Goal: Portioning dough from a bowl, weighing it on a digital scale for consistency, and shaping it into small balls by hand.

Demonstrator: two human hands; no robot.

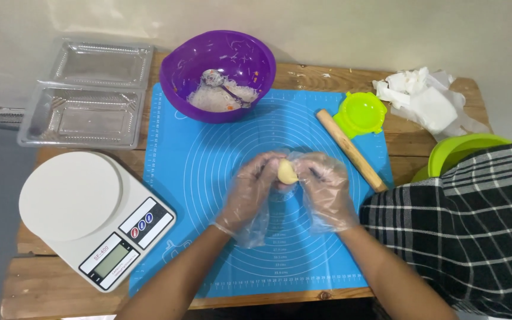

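Both my hands wear thin clear plastic gloves and meet over the middle of a blue silicone baking mat (208, 148). Between them sits a small pale yellow piece of dough (287, 172). My left hand (251, 189) closes on the dough from the left, and my right hand (325, 188) pinches it from the right. The dough is held just above the mat.
A purple bowl (176, 65) with white shredded filling and a spoon stands at the mat's far edge. A wooden rolling pin (351, 150) and a green dumpling press (361, 114) lie to the right. A white kitchen scale (84, 213) and a clear plastic container (84, 95) sit left; a checked cloth (469, 225) covers a green bowl (463, 148).
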